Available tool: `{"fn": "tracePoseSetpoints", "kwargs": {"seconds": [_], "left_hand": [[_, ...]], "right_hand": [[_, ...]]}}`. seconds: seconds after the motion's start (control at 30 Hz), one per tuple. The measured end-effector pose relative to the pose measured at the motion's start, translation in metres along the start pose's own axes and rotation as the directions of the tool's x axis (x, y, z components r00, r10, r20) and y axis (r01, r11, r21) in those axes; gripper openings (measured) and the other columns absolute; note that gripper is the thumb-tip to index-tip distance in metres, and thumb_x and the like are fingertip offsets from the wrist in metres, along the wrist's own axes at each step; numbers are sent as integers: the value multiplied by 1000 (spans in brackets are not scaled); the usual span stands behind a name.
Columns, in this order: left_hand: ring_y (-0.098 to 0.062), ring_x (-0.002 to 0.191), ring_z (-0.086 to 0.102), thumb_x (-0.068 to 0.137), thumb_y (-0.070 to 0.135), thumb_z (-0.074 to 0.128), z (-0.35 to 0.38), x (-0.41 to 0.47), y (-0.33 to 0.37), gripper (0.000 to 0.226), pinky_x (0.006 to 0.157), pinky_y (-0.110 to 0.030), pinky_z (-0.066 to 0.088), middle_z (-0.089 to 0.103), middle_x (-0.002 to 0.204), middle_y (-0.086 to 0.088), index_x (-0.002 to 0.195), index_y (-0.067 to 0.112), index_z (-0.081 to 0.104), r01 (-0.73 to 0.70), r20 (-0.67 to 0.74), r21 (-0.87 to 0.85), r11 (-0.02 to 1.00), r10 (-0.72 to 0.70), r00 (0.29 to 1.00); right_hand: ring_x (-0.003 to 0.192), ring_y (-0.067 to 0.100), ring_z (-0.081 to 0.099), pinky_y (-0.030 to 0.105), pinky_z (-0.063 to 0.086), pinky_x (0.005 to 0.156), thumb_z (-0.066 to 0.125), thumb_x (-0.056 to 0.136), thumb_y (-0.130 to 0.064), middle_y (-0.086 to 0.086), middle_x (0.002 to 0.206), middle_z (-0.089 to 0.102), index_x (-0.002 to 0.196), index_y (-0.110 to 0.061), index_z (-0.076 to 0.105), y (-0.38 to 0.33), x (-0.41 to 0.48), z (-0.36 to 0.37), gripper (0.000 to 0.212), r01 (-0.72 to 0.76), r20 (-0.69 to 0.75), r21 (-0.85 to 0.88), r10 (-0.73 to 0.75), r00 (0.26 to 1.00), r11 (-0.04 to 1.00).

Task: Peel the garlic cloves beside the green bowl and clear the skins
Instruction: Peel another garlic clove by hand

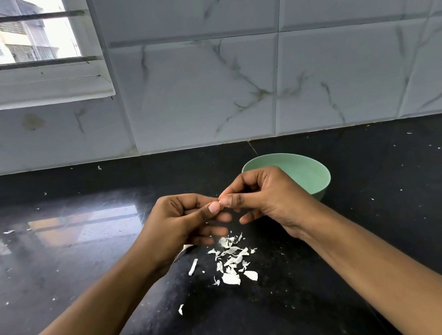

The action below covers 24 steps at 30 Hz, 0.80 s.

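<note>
Skins [234, 262] lie in a loose white heap on the black counter [391, 214], between the two forearms that reach in from the lower corners. One stray flake [181, 309] sits nearer, apart from the heap.

Above the heap, the left hand [182, 224] and right hand [264, 198] meet thumb tip to thumb tip. Both have curled fingers and pinch a clove [220, 200], which the fingertips hide almost wholly. The lower fingers of each hand hang loosely bent.

Just behind the right hand stands the green bowl [314, 174]. The hand covers its near left side, so its contents cannot be seen. Small white specks dot the counter around it. Beyond rises a marbled tile wall [203, 90], with a window [11, 40] at upper left.
</note>
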State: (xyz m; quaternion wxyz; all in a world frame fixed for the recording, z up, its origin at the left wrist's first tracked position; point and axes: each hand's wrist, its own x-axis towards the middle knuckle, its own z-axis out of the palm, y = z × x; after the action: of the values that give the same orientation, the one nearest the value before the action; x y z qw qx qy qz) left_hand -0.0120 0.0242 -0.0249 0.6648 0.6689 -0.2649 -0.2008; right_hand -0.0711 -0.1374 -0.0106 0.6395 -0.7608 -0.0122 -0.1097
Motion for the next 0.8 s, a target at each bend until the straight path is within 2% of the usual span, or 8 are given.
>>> {"fn": "tracePoseSetpoints", "kwargs": {"seconds": [0.17, 0.23, 0.3, 0.37, 0.43, 0.53, 0.67, 0.8], "left_hand": [[-15, 61, 69, 69, 26, 67, 3, 0, -4, 23, 52, -18, 52, 73, 73, -10, 81, 6, 69, -58, -67, 25, 998, 60, 996], [-14, 58, 67, 69, 25, 67, 2, 1, -4, 22, 50, -18, 50, 72, 68, -9, 77, 5, 69, -111, -101, 30, 993, 114, 988], [-14, 55, 66, 69, 24, 67, 1, 2, -5, 22, 47, -19, 48, 70, 63, -9, 74, 3, 67, -149, -127, 28, 988, 151, 980], [-15, 54, 65, 69, 25, 67, 1, 2, -6, 23, 46, -20, 47, 68, 62, -10, 73, 2, 65, -165, -130, 23, 986, 166, 977], [-15, 53, 64, 70, 26, 66, 1, 4, -8, 24, 46, -20, 46, 66, 60, -10, 72, 2, 64, -156, -123, 15, 988, 156, 980], [-14, 53, 63, 71, 28, 64, 2, 5, -12, 23, 45, -18, 44, 64, 60, -7, 70, 6, 60, -104, -88, -9, 995, 102, 991], [-15, 50, 62, 77, 29, 60, 2, 6, -15, 23, 43, -18, 43, 59, 60, -4, 73, 8, 53, -58, -15, -25, 998, 58, 998], [-15, 47, 56, 84, 31, 53, 2, 6, -16, 22, 42, -21, 40, 56, 64, -3, 76, 10, 50, -27, 65, -18, 999, 29, 997]], "right_hand": [[56, 4, 57, 21, 49, 49, 77, 74, -12, -5, 59, 65, 73, -10, 72, -1, 1, -3, 5, 17, -64, -95, -23, 998, 995], [54, 5, 56, 20, 48, 46, 74, 78, -14, -3, 57, 64, 71, -11, 70, -4, 2, -6, 8, 6, -109, -58, -12, 994, 998], [53, 7, 55, 19, 48, 44, 66, 86, -23, -2, 57, 63, 68, -10, 68, -8, 4, -10, 22, -42, -135, 7, 42, 990, 999], [52, 9, 56, 20, 48, 44, 56, 92, -33, 2, 60, 63, 70, -8, 68, -10, 4, -12, 36, -97, -85, 28, 99, 991, 995], [54, 10, 58, 21, 50, 45, 56, 92, -31, 2, 68, 65, 79, -8, 69, -8, 3, -10, 30, -108, 10, 13, 108, 994, 994], [63, 11, 62, 23, 55, 53, 69, 83, -15, 5, 77, 68, 87, -9, 68, 1, 1, -1, 7, -35, 67, -25, 37, 997, 999], [70, 18, 66, 25, 56, 63, 74, 78, -8, 15, 77, 70, 81, -13, 70, 9, 5, 0, 8, 89, 4, -118, -89, 996, 989], [73, 19, 67, 24, 55, 65, 74, 79, -8, 16, 79, 71, 82, -13, 70, 11, 7, -2, 7, 142, 44, -176, -137, 990, 974]]}}
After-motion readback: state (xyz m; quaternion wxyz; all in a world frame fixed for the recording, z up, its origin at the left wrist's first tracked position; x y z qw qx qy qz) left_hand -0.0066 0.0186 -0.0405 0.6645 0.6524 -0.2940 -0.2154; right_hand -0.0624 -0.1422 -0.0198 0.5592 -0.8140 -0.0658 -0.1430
